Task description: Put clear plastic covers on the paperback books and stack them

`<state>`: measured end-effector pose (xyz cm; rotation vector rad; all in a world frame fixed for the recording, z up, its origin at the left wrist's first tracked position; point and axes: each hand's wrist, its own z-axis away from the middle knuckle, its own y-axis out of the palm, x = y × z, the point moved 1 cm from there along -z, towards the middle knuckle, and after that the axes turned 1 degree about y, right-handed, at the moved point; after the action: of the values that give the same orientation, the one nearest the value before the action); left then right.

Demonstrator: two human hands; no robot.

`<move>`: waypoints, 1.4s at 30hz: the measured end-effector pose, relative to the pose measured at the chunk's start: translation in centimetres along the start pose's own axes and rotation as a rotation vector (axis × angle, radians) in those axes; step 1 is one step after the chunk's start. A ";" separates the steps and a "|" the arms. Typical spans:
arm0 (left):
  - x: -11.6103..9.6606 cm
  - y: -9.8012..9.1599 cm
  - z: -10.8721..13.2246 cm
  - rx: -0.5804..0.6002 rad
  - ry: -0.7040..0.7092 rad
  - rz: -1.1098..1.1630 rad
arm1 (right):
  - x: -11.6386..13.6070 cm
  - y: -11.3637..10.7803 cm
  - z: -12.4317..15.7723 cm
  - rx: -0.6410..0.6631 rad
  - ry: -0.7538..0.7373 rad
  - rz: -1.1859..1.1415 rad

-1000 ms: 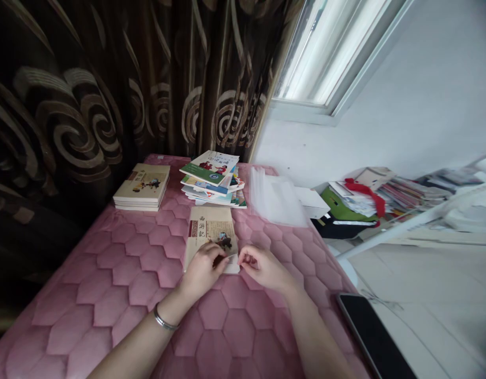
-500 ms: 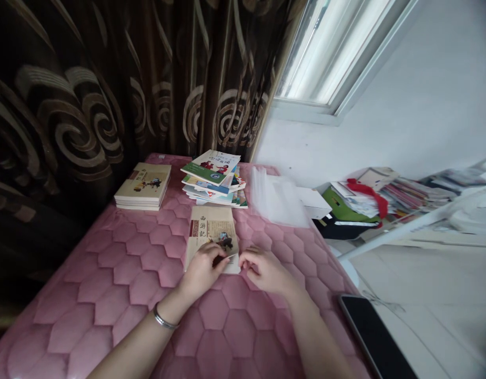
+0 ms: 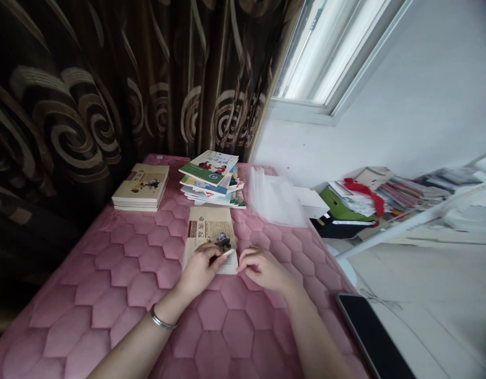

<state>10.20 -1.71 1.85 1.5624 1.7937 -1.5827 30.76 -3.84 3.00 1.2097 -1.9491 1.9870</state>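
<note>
A beige paperback book [image 3: 205, 227] with Chinese characters and a small painted figure lies on the pink padded surface in front of me. My left hand [image 3: 201, 266], with a silver bangle at the wrist, pinches the cover near its lower right corner. That corner is folded up, and a pale printed page [image 3: 229, 266] shows beneath. At the book's lower right corner rests my right hand [image 3: 262, 268], its fingers curled together and the fingertips at the page's edge. Whether a page is caught between them is too small to tell.
Similar beige books [image 3: 140, 184] form a neat stack at back left. A looser pile of thin colourful books [image 3: 211, 176] stands behind the open one. Clear plastic sleeves [image 3: 274, 200] lie right of it. A black phone [image 3: 373, 337] sits by the right edge.
The lifted cover corner is turned up a little more in my left hand. My right fingertips have come closer to the page's corner. The whole view has shifted slightly.
</note>
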 end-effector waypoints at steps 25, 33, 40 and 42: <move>0.0 -0.1 0.4 -0.008 0.023 0.104 | 0.3 1.5 -0.9 -0.255 0.100 -0.071; 1.5 0.3 0.3 -0.008 -0.073 0.166 | 0.3 1.5 -0.8 -0.287 0.091 -0.092; 1.2 0.3 0.3 -0.023 -0.035 0.146 | 0.2 1.2 -0.6 -0.256 0.075 -0.050; 1.0 0.3 0.3 -0.035 -0.019 0.130 | 0.1 1.2 -0.6 -0.236 0.028 -0.010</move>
<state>9.90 -1.52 0.81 1.6075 1.6653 -1.4938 29.73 -3.54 2.21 1.1241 -2.0875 1.7001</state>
